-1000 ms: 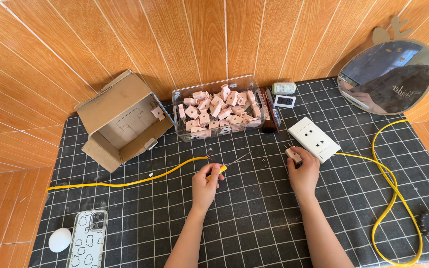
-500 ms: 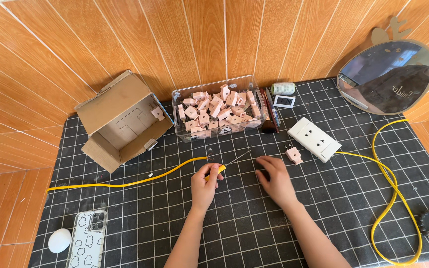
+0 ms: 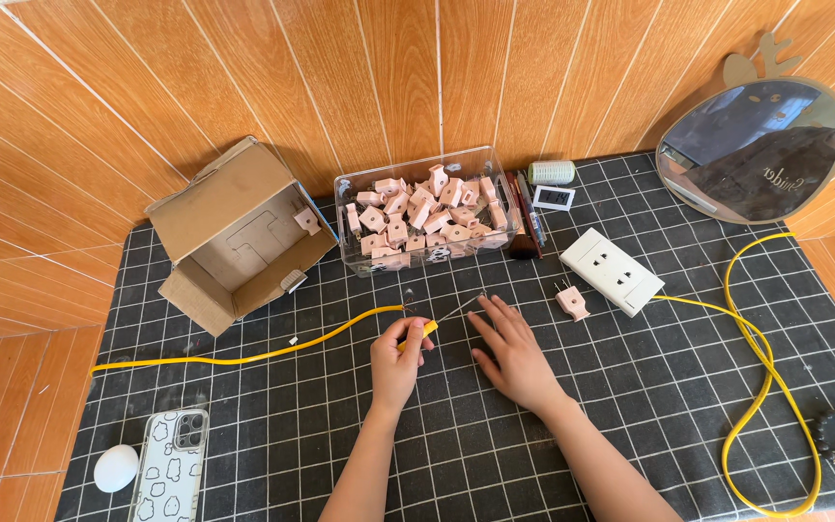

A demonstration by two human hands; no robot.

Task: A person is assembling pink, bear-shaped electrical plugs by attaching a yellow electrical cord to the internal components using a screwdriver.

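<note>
Black grid mat [image 3: 630, 406], filling the lower frame; open cardboard box [image 3: 234, 232], upper left; clear tub of pink plugs [image 3: 424, 213], upper centre; white socket block [image 3: 611, 271] with one loose pink plug [image 3: 572, 303] just beside it, right of centre. Yellow cable [image 3: 244, 356], running in from the left to mid-frame, its bared end pinched in the closed fingers of the left hand [image 3: 398, 362]. Right hand [image 3: 514, 353], centre, fingers spread and holding nothing, tips near the bare strands; the end looks stripped, no plug fitted yet.

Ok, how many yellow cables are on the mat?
2. One yellow cable runs from the left edge to the left hand; the other loops from the white socket block down the right side.
</note>
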